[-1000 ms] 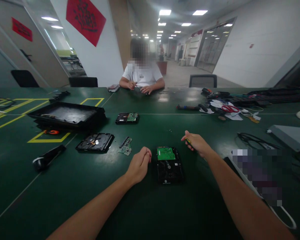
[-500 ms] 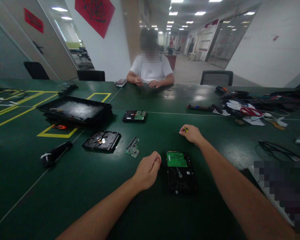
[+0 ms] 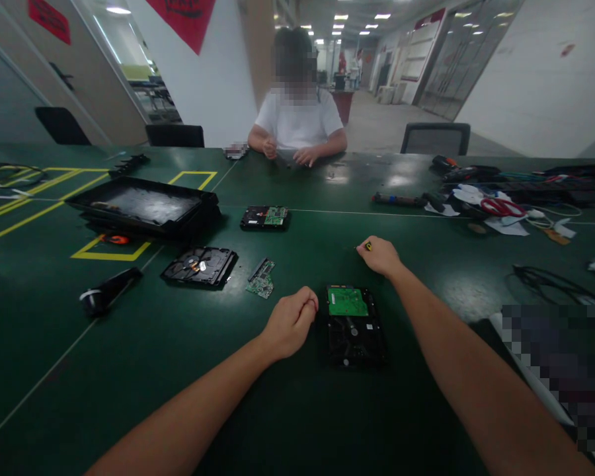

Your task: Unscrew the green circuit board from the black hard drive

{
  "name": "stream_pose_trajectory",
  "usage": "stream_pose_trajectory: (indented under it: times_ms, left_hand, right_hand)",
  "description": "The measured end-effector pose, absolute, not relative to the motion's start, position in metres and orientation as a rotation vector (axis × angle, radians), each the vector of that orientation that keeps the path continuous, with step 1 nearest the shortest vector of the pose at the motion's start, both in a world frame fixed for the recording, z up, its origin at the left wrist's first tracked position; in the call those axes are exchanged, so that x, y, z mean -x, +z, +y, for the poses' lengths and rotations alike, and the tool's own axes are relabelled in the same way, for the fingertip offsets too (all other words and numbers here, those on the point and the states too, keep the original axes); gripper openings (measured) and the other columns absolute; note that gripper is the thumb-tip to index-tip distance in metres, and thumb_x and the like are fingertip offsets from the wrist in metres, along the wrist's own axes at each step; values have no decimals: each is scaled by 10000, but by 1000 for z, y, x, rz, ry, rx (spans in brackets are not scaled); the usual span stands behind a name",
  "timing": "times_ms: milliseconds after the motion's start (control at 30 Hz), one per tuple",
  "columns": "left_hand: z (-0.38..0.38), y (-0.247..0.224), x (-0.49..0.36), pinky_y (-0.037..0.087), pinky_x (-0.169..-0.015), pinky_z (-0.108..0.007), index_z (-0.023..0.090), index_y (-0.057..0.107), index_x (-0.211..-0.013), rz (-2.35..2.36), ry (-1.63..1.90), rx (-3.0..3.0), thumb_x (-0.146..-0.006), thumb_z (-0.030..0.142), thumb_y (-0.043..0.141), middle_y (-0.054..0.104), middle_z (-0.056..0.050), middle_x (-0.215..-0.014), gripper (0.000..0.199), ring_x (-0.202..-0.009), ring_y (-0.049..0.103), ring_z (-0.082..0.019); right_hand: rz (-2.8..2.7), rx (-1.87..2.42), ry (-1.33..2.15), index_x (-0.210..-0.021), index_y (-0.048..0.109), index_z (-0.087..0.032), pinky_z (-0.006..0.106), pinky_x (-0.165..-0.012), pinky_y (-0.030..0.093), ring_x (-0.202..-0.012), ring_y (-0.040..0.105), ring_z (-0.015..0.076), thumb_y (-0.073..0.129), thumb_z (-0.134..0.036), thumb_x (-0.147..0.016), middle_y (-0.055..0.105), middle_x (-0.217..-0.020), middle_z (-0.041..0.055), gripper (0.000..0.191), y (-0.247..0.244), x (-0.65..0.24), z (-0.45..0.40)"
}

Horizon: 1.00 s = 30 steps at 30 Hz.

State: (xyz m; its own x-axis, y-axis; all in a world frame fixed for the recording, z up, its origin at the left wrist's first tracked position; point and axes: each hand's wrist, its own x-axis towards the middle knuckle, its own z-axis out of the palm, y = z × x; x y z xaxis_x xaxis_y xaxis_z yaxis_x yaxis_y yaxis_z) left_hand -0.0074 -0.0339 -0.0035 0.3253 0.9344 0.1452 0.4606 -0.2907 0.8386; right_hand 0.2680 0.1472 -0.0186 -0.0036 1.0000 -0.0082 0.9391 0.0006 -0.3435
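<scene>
My left hand (image 3: 290,324) is closed beside the left edge of a hard drive (image 3: 354,334); anything inside its fingers is hidden. This drive lies flat, its green circuit board (image 3: 347,301) facing up at the far end. Just beyond the drive's far right corner, my right hand (image 3: 381,255) is closed around a small yellow-and-black screwdriver (image 3: 368,246), mostly covered by the fingers. A loose circuit board (image 3: 262,279) rests on the table, to the left of and beyond my left hand. Farther left lies another hard drive (image 3: 198,266), and a third hard drive (image 3: 265,217) sits beyond the loose board.
Black plastic trays (image 3: 143,205) are stacked at the left, near a black tool with a rounded end (image 3: 109,291). Cables and papers (image 3: 500,205) clutter the right back. A pixelated object (image 3: 555,357) lies at the near right. Across the green table (image 3: 178,396) sits a person (image 3: 297,119).
The whole view has shifted slightly, with the table higher in the picture. Both my hands keep nearly the same places around the near hard drive. The person opposite has moved their hands a little.
</scene>
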Motion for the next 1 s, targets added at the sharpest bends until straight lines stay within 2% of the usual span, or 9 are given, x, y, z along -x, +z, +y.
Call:
stream_pose_trajectory:
  times_ms: [167,267,467,667,800,1000]
  left_hand:
    - [-33,-11,6,430,-694,-311,215,576,-1071,1286,939,-1838,-1002,246,493,633,-1,-852,113,-733,598,-172]
    - [-33,-14,5,456,-701,-305,211,554,-1169,1280,978,-1798,-981,230,546,652,-15,-935,189,-760,616,-167]
    - [-37,-12,6,454,-728,-304,211,663,-1091,1259,1072,-1903,-1027,256,512,663,-21,-917,170,-796,609,-168]
    - [-37,-15,8,473,-716,-288,209,684,-1057,1195,1085,-1890,-1005,163,444,668,-14,-888,250,-794,629,-160]
    - [-38,-16,9,474,-718,-288,206,683,-1061,1183,1086,-1902,-984,135,441,669,-11,-883,265,-788,630,-156]
    - [-38,-14,8,466,-720,-293,210,688,-1076,1215,1075,-1910,-999,189,466,680,-18,-900,236,-787,623,-162]
  right_hand:
    - [-1995,2064,361,-1090,717,-166,317,-734,443,-961,691,267,579,-414,-990,753,-1075,158,301,-23,-263,143]
    - [-1979,2063,379,-1085,719,-166,320,-731,440,-944,688,268,586,-410,-980,754,-1069,155,297,-22,-262,143]
    - [-1929,2034,429,-1057,730,-204,295,-730,439,-965,678,241,621,-386,-962,761,-1104,100,232,-19,-267,147]
    - [-1912,2006,469,-1012,743,-215,281,-708,430,-906,664,214,641,-344,-948,766,-1038,70,176,-17,-269,145]
    - [-1910,2011,476,-1018,749,-214,289,-716,427,-921,665,229,638,-331,-943,766,-1038,80,178,-17,-266,143]
    - [-1846,2009,530,-983,757,-190,288,-754,455,-936,681,231,647,-315,-936,767,-1030,100,173,-16,-266,143]
